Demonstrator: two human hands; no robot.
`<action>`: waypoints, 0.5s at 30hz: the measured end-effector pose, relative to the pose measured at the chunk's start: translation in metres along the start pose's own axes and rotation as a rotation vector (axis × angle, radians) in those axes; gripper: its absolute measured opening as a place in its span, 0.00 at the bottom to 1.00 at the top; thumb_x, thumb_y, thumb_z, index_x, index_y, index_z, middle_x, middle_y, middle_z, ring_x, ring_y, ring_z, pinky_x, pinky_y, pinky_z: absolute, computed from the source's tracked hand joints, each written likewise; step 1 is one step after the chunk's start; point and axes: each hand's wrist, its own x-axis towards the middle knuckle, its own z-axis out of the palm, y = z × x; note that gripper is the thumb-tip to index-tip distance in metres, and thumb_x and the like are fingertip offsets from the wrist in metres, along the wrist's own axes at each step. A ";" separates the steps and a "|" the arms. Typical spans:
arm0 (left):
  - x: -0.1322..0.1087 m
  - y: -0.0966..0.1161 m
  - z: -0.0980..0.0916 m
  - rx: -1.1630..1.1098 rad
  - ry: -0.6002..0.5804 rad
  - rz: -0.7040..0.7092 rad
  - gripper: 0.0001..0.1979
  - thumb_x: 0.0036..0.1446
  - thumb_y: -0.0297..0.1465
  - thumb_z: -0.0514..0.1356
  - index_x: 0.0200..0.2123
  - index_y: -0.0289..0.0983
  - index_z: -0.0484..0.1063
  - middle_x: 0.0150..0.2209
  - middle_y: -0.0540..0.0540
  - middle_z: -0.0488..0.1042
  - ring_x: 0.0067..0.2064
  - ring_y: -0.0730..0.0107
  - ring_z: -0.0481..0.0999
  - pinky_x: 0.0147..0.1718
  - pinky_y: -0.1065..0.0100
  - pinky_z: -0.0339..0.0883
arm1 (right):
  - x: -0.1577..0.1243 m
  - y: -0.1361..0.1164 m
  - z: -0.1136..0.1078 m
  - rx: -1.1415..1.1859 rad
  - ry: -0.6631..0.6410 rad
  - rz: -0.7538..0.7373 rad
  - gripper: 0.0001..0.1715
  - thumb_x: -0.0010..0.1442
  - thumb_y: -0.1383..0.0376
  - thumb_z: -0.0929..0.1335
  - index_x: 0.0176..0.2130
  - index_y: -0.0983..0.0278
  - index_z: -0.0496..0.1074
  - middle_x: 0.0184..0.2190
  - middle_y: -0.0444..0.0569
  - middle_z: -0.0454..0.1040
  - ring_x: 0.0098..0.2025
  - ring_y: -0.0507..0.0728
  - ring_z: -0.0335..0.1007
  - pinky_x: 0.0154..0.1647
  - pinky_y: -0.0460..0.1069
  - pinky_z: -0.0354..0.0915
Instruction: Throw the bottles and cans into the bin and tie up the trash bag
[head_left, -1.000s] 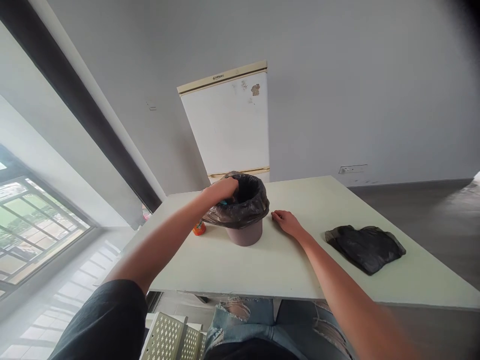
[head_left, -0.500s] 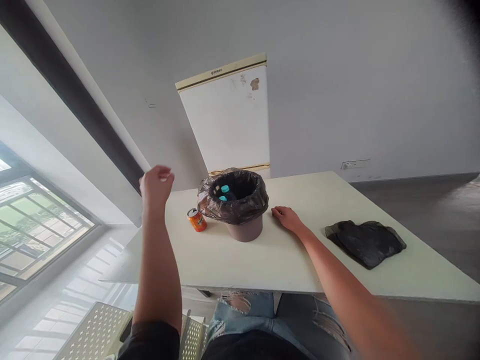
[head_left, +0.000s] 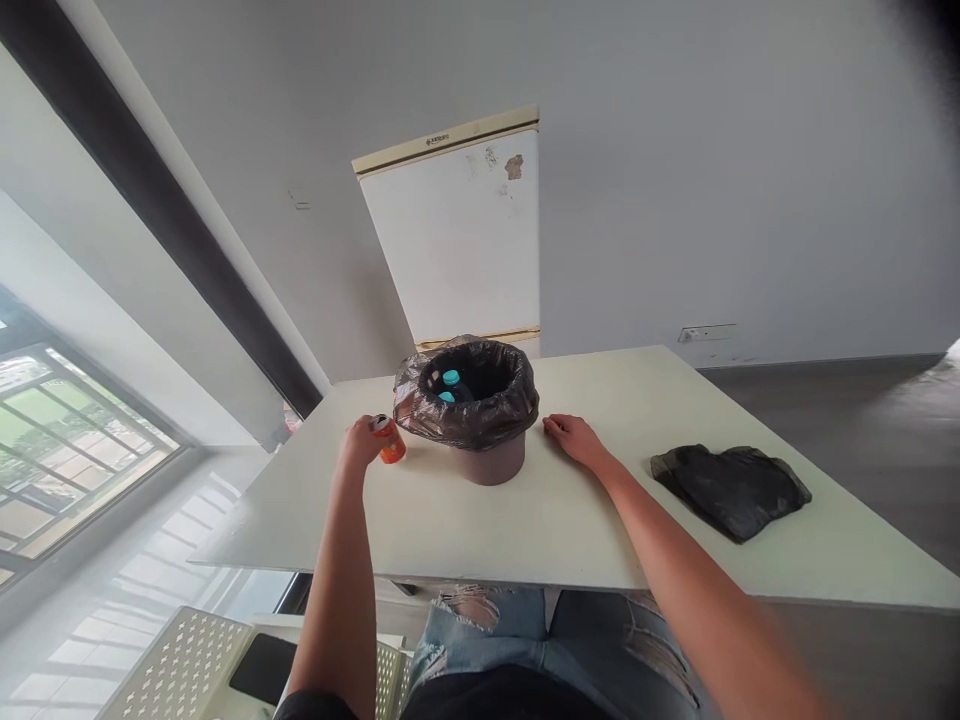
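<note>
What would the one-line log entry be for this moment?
left hand: touching orange can | right hand: flat on table | lined bin: holds blue-capped bottles

Daylight floods in from the window at the left, hazing that corner; the table is evenly lit, shadows soft and faint; wide-angle distortion bends straight lines near the edges; the top right corner is dark.
</note>
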 end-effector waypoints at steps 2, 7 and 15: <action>-0.009 0.002 -0.025 -0.016 0.103 -0.051 0.23 0.52 0.46 0.69 0.45 0.41 0.70 0.45 0.38 0.81 0.50 0.45 0.81 0.42 0.56 0.73 | 0.000 -0.001 0.000 0.001 0.002 0.003 0.29 0.72 0.46 0.56 0.30 0.59 0.69 0.32 0.50 0.78 0.36 0.60 0.70 0.37 0.51 0.58; -0.060 0.048 -0.096 -0.279 0.631 0.112 0.33 0.57 0.47 0.68 0.62 0.50 0.62 0.58 0.44 0.76 0.54 0.47 0.79 0.53 0.45 0.73 | -0.002 -0.005 -0.002 -0.007 0.006 -0.006 0.29 0.72 0.47 0.57 0.30 0.59 0.70 0.31 0.51 0.78 0.36 0.61 0.70 0.37 0.51 0.58; -0.085 0.172 -0.114 -0.255 0.229 0.678 0.28 0.53 0.45 0.72 0.57 0.49 0.75 0.54 0.46 0.73 0.52 0.57 0.77 0.53 0.55 0.74 | -0.003 -0.008 -0.003 -0.046 0.002 -0.010 0.29 0.73 0.48 0.56 0.31 0.60 0.71 0.31 0.51 0.77 0.36 0.60 0.70 0.36 0.50 0.57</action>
